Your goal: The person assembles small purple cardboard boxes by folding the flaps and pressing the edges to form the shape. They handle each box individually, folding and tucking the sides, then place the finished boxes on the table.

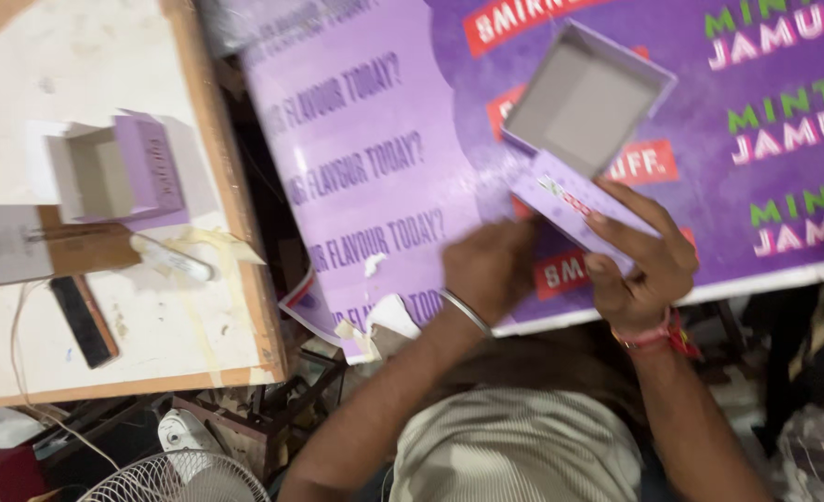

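Purple box (586, 102), walls up and one flap unfolded, rests on the printed sheet (375, 139), right hand (639, 260) pinching that flap, left hand (489, 270) fisted beside it; a finished box (119, 167) sits on the board (217, 139).

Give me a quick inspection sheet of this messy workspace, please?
Surface: purple printed sheet on a white board.
Job's things: open purple box, grey inside.
Clutter: second purple box, black bar, white tube on the wooden-edged board.
Grips: right hand holds the box flap; left hand presses on the sheet.
Cables: thin white cord.
Surroundings: white fan below.
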